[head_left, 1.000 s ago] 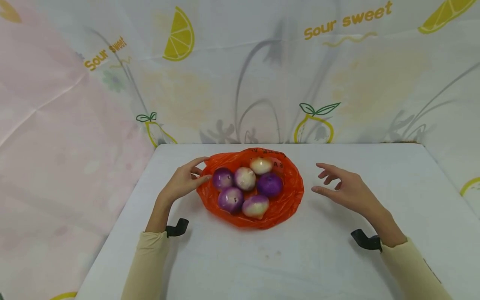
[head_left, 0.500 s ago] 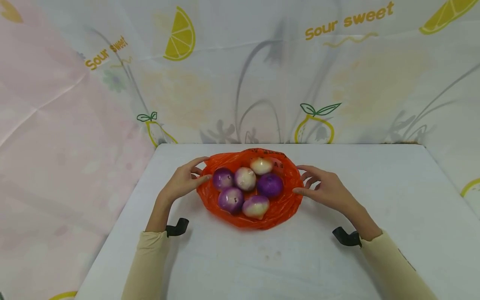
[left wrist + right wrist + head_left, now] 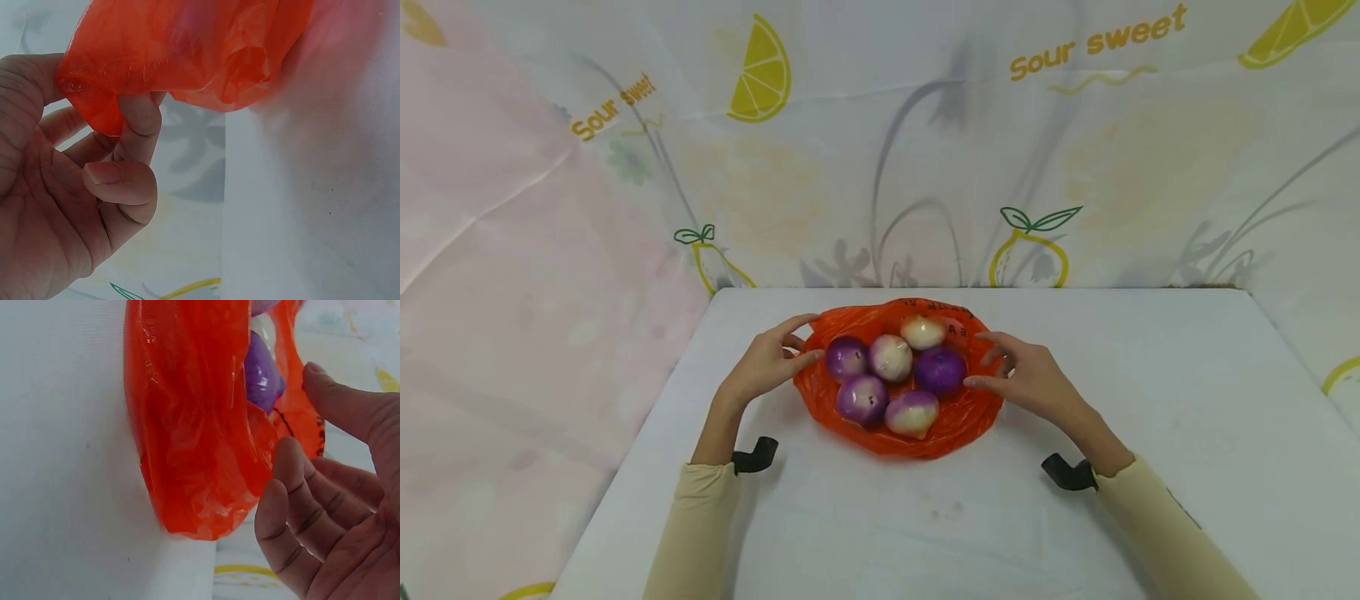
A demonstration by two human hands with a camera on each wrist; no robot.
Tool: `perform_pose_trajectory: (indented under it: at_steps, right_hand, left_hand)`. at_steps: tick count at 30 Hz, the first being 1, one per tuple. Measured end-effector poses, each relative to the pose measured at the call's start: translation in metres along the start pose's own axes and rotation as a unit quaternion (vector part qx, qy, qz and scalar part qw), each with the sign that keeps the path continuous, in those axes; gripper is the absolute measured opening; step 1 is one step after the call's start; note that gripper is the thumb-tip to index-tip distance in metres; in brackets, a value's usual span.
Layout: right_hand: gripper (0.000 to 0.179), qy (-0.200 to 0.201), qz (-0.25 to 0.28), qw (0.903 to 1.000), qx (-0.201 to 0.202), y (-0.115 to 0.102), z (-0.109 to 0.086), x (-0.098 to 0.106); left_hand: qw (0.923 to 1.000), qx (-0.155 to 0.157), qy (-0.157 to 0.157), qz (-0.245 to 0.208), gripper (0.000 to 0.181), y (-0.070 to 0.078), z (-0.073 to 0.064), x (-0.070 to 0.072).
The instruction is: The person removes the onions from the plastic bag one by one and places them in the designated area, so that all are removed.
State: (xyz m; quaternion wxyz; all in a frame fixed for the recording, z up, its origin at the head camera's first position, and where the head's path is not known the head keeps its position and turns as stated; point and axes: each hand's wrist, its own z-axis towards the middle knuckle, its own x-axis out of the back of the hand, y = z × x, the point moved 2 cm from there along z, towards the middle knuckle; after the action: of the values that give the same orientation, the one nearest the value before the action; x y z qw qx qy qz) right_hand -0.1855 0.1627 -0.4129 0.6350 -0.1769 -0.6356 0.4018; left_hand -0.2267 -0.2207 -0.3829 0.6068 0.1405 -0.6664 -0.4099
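Note:
An orange-red plastic bag (image 3: 917, 447) lies spread open on the table in the head view. Inside it are several glossy purple-and-white onions (image 3: 862, 400), one of them a deeper purple onion (image 3: 940, 371). At the bag's left side, my left hand (image 3: 763, 362) holds the rim between thumb and fingers; the left wrist view shows the plastic edge (image 3: 112, 81) caught there. My right hand (image 3: 1033, 379) is at the right rim, thumb on the inner side near the dark purple onion. In the right wrist view its fingers (image 3: 290, 465) are loosely bent by the bag's outside, not gripping.
The white table (image 3: 925, 533) extends around the bag. Behind it hangs a pale cloth (image 3: 880, 150) printed with lemons and words. A pinkish cloth (image 3: 512, 333) borders the left side. Each wrist bears a black mount (image 3: 756, 456).
My right hand has moved left from over the table to the bag's right rim, its thumb now over the inside. The left hand and the onions have stayed in place.

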Motion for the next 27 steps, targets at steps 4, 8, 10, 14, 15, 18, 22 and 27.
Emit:
perform_pose_trajectory:
  at_steps: [4,8,10,14,15,18,22,27]
  right_hand:
    - [0.068,0.003,-0.002,0.9994,-0.033,-0.001,0.003,-0.008]
    - [0.073,0.001,-0.007,0.9977,-0.068,-0.004,0.005,-0.015]
    - [0.074,-0.003,-0.015,0.9969,-0.077,-0.006,0.007,-0.018]
    - [0.077,-0.006,-0.034,0.9964,-0.077,-0.007,0.009,-0.022]
    - [0.077,-0.007,-0.040,0.9964,-0.075,-0.007,0.010,-0.023]
    - [0.077,-0.003,-0.056,0.9960,-0.069,-0.008,0.012,-0.025]
    - [0.078,-0.003,-0.071,0.9951,-0.069,-0.011,0.014,-0.027]
    - [0.082,-0.013,-0.081,0.9935,-0.079,-0.014,0.016,-0.031]
  left_hand:
    - [1.0000,0.001,-0.001,0.002,0.056,-0.001,0.000,-0.001]
    - [1.0000,0.004,-0.002,0.001,0.056,-0.002,-0.001,-0.001]
    - [1.0000,0.005,-0.002,0.001,0.056,-0.002,-0.001,-0.001]
    - [1.0000,0.006,-0.001,0.003,0.056,-0.002,-0.001,-0.001]
    - [1.0000,0.006,-0.001,0.004,0.056,-0.002,-0.001,-0.001]
    - [1.0000,0.003,0.000,0.004,0.056,-0.001,0.000,-0.001]
    - [1.0000,0.004,-0.002,0.004,0.056,-0.002,0.000,-0.002]
    - [1.0000,0.008,-0.004,0.004,0.057,-0.001,0.000,-0.002]
